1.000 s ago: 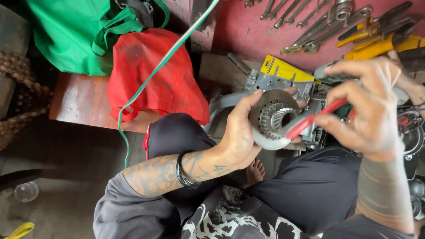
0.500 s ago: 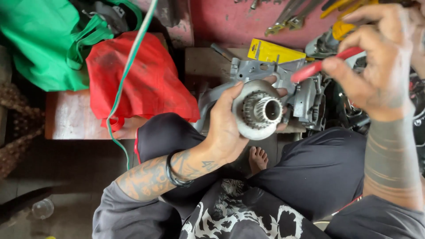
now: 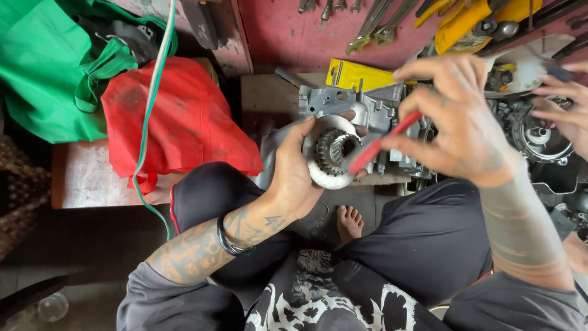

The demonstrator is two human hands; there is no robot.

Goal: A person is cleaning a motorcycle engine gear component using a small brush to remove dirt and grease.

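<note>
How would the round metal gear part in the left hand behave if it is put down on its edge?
The round metal gear part looks solid, so probably heavy for its size. Its circular rim suggests it could roll. The left hand wraps it firmly; greasy metal may be slippery.

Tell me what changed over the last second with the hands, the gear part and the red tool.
The right hand drew the red-handled tool up and away from the round gear part, then brought it back down, so its tip is at the part's toothed centre again. The left hand kept gripping the part throughout. The red bag and green bag stayed put.
</note>
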